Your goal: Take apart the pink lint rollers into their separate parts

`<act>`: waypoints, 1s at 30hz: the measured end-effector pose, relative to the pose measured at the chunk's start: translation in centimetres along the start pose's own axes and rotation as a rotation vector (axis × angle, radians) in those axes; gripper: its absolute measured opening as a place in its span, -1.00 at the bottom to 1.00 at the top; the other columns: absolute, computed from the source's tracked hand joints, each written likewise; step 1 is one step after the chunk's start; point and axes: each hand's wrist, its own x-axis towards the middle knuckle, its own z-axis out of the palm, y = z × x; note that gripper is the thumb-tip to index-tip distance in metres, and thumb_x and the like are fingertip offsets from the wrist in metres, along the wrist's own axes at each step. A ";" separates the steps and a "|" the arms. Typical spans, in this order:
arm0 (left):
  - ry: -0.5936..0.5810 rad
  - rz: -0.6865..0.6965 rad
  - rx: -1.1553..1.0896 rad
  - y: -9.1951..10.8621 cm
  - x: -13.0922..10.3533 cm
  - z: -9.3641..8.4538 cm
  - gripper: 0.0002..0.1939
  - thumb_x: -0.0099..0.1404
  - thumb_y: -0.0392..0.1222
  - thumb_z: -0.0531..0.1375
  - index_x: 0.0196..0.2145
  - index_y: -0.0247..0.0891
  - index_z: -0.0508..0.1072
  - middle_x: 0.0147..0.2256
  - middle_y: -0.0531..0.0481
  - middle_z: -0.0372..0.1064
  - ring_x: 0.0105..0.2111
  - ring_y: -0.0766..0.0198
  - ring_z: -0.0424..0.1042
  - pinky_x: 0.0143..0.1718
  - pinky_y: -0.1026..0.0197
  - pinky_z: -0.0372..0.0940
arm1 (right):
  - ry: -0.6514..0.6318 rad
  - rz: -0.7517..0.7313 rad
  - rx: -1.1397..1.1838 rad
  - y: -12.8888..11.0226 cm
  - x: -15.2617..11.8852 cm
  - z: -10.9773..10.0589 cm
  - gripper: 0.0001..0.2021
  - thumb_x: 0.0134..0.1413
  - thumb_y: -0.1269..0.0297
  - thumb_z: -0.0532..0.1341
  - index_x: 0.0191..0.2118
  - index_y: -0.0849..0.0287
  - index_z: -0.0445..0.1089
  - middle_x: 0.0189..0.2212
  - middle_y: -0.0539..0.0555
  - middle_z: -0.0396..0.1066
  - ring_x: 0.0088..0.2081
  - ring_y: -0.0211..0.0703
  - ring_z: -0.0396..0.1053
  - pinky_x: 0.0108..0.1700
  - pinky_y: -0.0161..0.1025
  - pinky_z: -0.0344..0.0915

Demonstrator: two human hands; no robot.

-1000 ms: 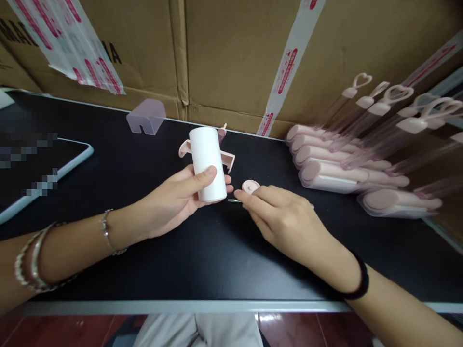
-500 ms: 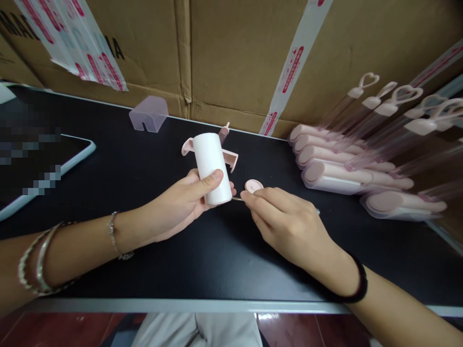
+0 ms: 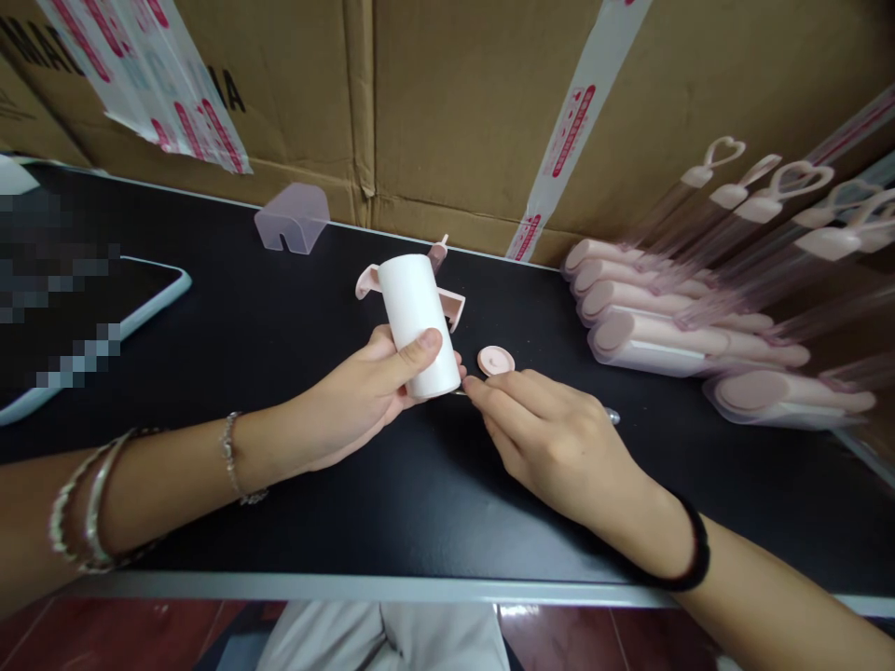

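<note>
A white cylinder is tilted slightly above the black table, with my left hand wrapped round its lower part, thumb across the front. My right hand pinches a thin metal tool whose tip meets the cylinder's lower end; a rounded end of metal shows past the knuckles. Behind my right fingers lies a round pink cap. A pink bracket-like part is partly hidden behind the cylinder, beside a small pink piece with a thin tip.
Several pink holders with clear sticks and heart-shaped tops line the right. A translucent purple cover stands at the back left. A tablet-like device lies at far left. Taped cardboard walls the back edge.
My left hand and the cylinder have shifted slightly to the right. The view has also moved a little. My right hand keeps nearly the same pose.
</note>
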 end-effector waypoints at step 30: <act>0.019 0.010 -0.055 -0.2 0.0 0.2 -0.72 0.32 -0.22 0.12 -0.02 -0.29 0.29 -0.13 -0.09 0.37 -0.12 0.28 0.37 0.04 0.15 0.24 | 0.069 -0.024 0.008 0.2 0.0 -0.5 -0.85 0.07 0.53 0.16 -0.24 0.36 0.45 -0.46 0.09 0.46 -0.46 -0.25 0.31 -0.43 -0.27 0.20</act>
